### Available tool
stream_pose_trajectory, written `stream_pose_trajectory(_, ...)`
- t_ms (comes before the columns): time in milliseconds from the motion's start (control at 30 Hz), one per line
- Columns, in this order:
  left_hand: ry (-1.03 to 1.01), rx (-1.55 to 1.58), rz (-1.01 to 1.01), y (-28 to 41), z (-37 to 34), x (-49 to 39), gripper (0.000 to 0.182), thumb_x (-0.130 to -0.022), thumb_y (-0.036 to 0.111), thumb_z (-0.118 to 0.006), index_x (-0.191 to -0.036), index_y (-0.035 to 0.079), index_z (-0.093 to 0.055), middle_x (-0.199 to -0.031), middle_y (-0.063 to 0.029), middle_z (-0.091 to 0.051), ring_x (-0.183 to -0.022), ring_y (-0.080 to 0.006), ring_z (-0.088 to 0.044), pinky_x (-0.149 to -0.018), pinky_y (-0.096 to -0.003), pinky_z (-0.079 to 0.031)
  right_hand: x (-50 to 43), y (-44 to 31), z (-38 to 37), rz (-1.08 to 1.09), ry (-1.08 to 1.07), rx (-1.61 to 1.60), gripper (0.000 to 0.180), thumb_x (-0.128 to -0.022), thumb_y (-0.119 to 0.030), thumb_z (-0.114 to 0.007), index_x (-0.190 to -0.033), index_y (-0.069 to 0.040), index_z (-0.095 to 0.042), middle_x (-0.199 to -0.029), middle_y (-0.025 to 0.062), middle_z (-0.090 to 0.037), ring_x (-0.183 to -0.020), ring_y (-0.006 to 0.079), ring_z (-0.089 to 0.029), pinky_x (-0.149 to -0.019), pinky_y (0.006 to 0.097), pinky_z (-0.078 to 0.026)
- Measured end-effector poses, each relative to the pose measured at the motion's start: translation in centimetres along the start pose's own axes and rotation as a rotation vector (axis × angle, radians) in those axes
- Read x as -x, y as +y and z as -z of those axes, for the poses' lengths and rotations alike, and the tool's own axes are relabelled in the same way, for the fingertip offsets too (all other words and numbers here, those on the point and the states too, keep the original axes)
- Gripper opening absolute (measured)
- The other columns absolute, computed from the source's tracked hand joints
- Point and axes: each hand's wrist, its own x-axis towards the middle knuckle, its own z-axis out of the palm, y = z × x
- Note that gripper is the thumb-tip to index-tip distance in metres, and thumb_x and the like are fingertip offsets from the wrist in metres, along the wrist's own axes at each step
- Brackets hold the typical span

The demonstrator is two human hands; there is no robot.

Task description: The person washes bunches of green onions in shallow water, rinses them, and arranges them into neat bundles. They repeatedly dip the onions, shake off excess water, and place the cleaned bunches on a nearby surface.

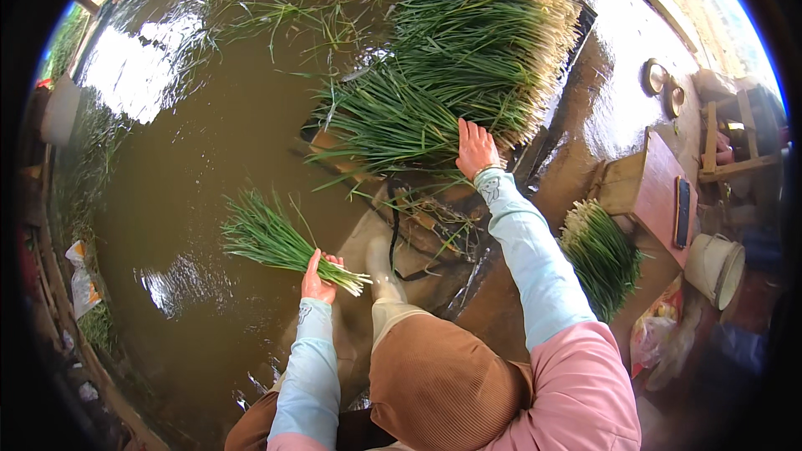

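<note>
My left hand (321, 277) is wrapped around a small bunch of green-leaved chives or spring onions (266, 235), held low over muddy water. The pale stem ends point right and the leaves fan out to the left. My right hand (477, 149) rests on the near end of a large pile of the same greens (463, 44). Its fingers lie on the lower stems; whether they grip any is hidden. White stem ends in that pile face right, and the leaf tips reach left over the water.
Brown water (207, 169) fills the left, with loose leaves (301, 0) afloat. At right are another stack of greens (601, 257), a wooden stool (658, 194) bearing a dark phone-like object (682, 212), a white bucket (714, 269) and a pair of sandals (664, 86). A black strap (395, 232) lies near my leg.
</note>
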Motion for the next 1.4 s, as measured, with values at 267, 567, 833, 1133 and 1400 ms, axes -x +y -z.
stream_pose_trajectory(267,0.024,0.008,0.029,-0.4,0.6,-0.5,0.012,-0.087,0.015,-0.067,-0.085,0.007,-0.058,-0.079,-0.0036,-0.058,-0.078,-0.0167,-0.059,-0.089,-0.0404,-0.051,0.2,-2.2,3.5,0.183,0.215,0.050,0.045,-0.085,-0.012,-0.050,-0.128,0.002,-0.047,-0.098,0.0101,-0.054,-0.086,0.0251,-0.054,-0.079,0.0373,-0.045)
stream_pose_trajectory(567,0.025,0.182,0.012,-0.1,1.5,1.0,0.015,-0.087,0.010,-0.066,-0.098,0.003,-0.058,-0.085,-0.0031,-0.061,-0.077,-0.0138,-0.059,-0.091,-0.0369,-0.052,11.1,-10.9,9.0,0.565,0.042,-0.150,0.064,-0.079,-0.021,-0.055,-0.139,-0.003,-0.041,-0.139,0.0173,-0.041,-0.121,0.0286,-0.046,-0.106,0.0437,-0.031)
stream_pose_trajectory(833,-0.124,0.214,0.080,2.2,2.1,2.7,0.023,-0.089,0.016,-0.066,-0.103,0.001,-0.057,-0.073,-0.0028,-0.057,-0.069,-0.0125,-0.059,-0.098,-0.0353,-0.048,14.9,-10.0,6.6,-0.073,-0.113,-0.893,0.047,-0.080,-0.018,-0.069,-0.121,-0.004,-0.050,-0.115,0.0176,-0.058,-0.100,0.0345,-0.059,-0.085,0.0388,-0.049)
stream_pose_trajectory(1133,-0.118,0.317,0.060,2.9,1.9,3.5,0.022,-0.090,0.014,-0.065,-0.104,0.001,-0.055,-0.070,-0.0023,-0.054,-0.067,-0.0130,-0.058,-0.098,-0.0356,-0.048,7.4,-12.6,1.2,-0.148,-0.466,-0.796,0.042,-0.081,-0.037,-0.064,-0.103,-0.002,-0.059,-0.090,0.0220,-0.065,-0.090,0.0411,-0.061,-0.079,0.0462,-0.048)
stream_pose_trajectory(1400,-0.322,0.281,-0.072,3.4,1.2,3.4,0.021,-0.090,0.012,-0.062,-0.106,-0.001,-0.057,-0.069,-0.0003,-0.052,-0.066,-0.0091,-0.053,-0.099,-0.0329,-0.046,5.7,-9.3,0.0,-0.491,-0.904,-1.578,0.030,-0.091,-0.016,-0.061,-0.110,0.003,-0.048,-0.096,0.0092,-0.057,-0.073,0.0200,-0.062,-0.060,0.0325,-0.060)
